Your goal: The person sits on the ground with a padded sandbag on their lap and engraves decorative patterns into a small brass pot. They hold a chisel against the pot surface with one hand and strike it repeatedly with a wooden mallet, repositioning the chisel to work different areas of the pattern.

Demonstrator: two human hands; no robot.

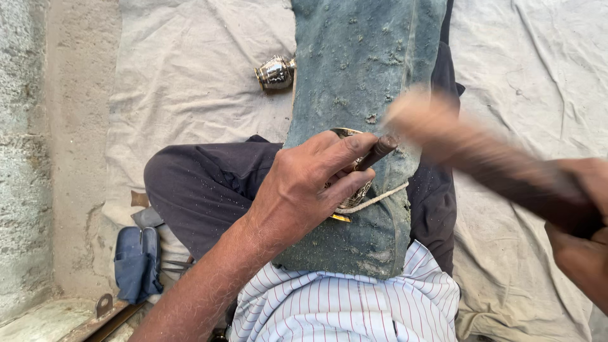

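**Punch on the metal piece, mallet in the air**

The left hand closes its grip around a thin dark punch, thumb and fingers wrapped tight, and the tip of the punch leans down on a round metal piece. This piece lies on a long grey-green block that rests over the person's legs, and a light cord runs across it. Most of the piece is hidden under the hand, so I cannot say its exact shape; it seems to be a small engraved bowl.

The right hand has its grip fully closed on the handle of a wooden mallet, which is blurred from fast motion and stands just above and to the right of the punch head.

A shiny metal pot lies on the cloth beside the block, well apart from both hands.

The risk, as I judge it: the mallet is very near the fingers of the left hand, so a blow a little off the punch head could hit them. If the punch is tilted too much, it could slip and scratch the metal.
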